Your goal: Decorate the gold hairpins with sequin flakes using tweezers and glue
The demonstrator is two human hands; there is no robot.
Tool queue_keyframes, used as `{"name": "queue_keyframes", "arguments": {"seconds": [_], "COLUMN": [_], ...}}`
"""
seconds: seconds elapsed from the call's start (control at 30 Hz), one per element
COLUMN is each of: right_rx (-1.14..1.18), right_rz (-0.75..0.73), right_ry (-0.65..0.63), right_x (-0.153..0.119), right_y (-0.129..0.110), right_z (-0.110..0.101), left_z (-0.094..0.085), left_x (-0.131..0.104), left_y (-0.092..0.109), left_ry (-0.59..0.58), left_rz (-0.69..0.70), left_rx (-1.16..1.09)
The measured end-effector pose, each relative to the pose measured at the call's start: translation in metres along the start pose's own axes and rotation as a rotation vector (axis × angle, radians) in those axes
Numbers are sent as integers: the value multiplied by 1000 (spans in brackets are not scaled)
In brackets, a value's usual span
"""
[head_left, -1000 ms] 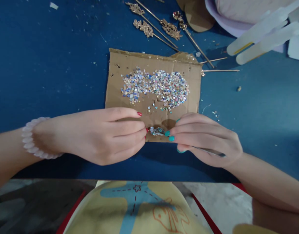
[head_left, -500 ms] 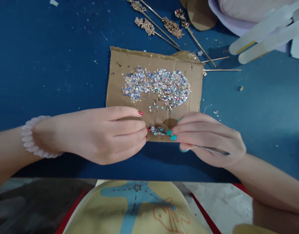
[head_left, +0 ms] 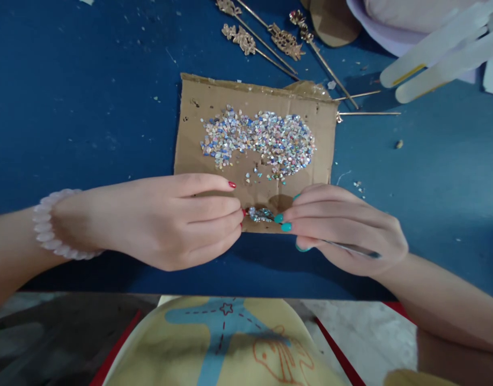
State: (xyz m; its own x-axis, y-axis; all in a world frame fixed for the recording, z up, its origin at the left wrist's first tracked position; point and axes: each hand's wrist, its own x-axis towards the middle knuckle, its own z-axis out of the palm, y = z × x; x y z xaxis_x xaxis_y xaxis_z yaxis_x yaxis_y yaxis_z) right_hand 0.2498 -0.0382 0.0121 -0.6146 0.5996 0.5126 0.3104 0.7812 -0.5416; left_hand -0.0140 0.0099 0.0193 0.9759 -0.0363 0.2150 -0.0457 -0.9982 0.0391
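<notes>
My left hand (head_left: 185, 225) is closed, its fingertips pinching one end of a hairpin (head_left: 260, 214) over the near edge of the cardboard. Blue and silvery chips cover the hairpin's ornament, while its stem is hidden under my hand. In my right hand (head_left: 346, 230), closed in a pen-like grip, is a pair of metal tweezers (head_left: 357, 249). Their thin dark tip touches or nearly touches the ornament's right end. Beyond both hands, a spread of small shiny shell-like chips (head_left: 286, 142) covers the middle of the cardboard sheet (head_left: 190, 155).
Several gold-coloured hairpins (head_left: 286, 43) lie past the cardboard on the blue table (head_left: 89, 96). Two translucent white tubes (head_left: 431, 80) jut in at the upper right, beside a pale purple container (head_left: 367, 27). Stray chips (head_left: 358, 185) are scattered right of the cardboard.
Both hands keep the same pose on the hairpin and tweezers. Only the view has shifted very slightly.
</notes>
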Motion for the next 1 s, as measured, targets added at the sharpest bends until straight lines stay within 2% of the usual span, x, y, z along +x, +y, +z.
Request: {"name": "queue_keyframes", "arguments": {"seconds": [0.6, 0.77, 0.83, 1.0], "right_rx": [-10, -30, -27, -14], "right_rz": [17, 32, 33, 14], "right_ry": [-4, -20, -22, -14], "right_x": [0, 0, 0, -1], "right_y": [-1, -2, -2, 0], "right_z": [1, 0, 0, 0], "left_z": [1, 2, 2, 1], "left_x": [0, -1, -1, -1], "left_y": [0, 0, 0, 0], "left_ry": [29, -124, -150, -28], "left_rz": [3, -74, -81, 3], "left_rx": [-2, -98, -114, 4]}}
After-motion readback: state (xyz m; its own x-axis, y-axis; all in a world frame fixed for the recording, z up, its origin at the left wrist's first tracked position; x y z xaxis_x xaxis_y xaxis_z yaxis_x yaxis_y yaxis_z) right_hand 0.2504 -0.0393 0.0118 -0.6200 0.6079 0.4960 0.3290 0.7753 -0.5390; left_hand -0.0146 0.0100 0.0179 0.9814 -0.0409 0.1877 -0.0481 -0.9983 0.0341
